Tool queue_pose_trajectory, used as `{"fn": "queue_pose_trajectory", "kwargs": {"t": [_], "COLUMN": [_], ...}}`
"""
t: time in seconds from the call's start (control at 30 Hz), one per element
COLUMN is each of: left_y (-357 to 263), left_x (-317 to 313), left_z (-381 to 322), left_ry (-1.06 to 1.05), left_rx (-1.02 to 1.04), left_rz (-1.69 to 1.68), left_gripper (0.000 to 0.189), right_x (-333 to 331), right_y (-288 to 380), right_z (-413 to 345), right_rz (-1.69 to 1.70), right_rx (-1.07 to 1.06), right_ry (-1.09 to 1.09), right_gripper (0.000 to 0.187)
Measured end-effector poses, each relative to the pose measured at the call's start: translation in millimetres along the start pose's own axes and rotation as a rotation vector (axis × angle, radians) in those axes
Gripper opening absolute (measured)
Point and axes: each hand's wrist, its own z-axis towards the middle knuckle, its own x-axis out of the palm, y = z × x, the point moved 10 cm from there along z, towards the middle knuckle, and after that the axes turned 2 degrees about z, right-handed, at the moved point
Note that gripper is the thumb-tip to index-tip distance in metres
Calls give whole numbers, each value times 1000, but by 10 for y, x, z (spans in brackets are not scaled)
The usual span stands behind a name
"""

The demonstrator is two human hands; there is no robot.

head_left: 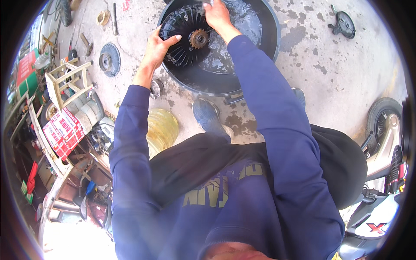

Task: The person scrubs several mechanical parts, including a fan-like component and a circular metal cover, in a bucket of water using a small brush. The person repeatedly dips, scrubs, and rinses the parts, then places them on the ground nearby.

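Note:
A large black tub [275, 42] holding rippled water [248, 24] stands on the ground before me. Tilted inside it is a black finned wheel hub [177, 24], with a rusty toothed sprocket [194, 41] at its centre. My left hand [155, 48] grips the hub's left edge, thumb over the fins. Over the hub's far right side, my right hand [218, 15] has its fingers closed on a small grey object [204, 4]. Blur and the picture's edge keep me from telling what that object is.
Left of the tub lie a finned round part [110, 60], a metal ring [157, 88] and a hammer [86, 45]. A wooden stool frame [70, 81] stands beside a cluttered cart [52, 162]. A yellowish plastic container [162, 128] sits by my leg. A motorcycle [373, 214] stands right.

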Motion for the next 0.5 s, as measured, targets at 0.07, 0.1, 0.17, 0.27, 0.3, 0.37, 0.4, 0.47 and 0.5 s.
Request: {"fn": "queue_pose_trajectory", "kwargs": {"t": [0.07,0.1,0.17,0.27,0.3,0.37,0.4,0.47,0.5], "left_y": [12,37,90,115,140,106,22,-34,-30], "left_x": [-72,-86,-141,-149,-134,-27,8,-51,-59], "left_z": [33,44,-18,-6,-23,-59,-43,-103,-65], "left_ry": [-38,-57,-68,-66,-42,24,7,-10,-17], "left_rx": [18,20,-4,14,21,33,44,64,83], "left_rz": [-5,-9,-48,11,22,27,94,178,219], "left_gripper": [53,52,50,49,50,50,51,51,50], "right_x": [67,83,146,49,51,113,22,-149,-259], "right_y": [-353,-417,-72,88,95,-160,-198,-82,-42], "right_z": [-259,-401,-799,-575,-343,100,54,-224,-313], "right_rz": [167,297,32,205,111,11,4,85,79], "right_rx": [259,277,269,203,103,144,164,156,161], "right_ry": [133,118,204,-14,1,133,31,-91,-139], "right_gripper": [29,30,32,26,27,32,27,22,23]}}
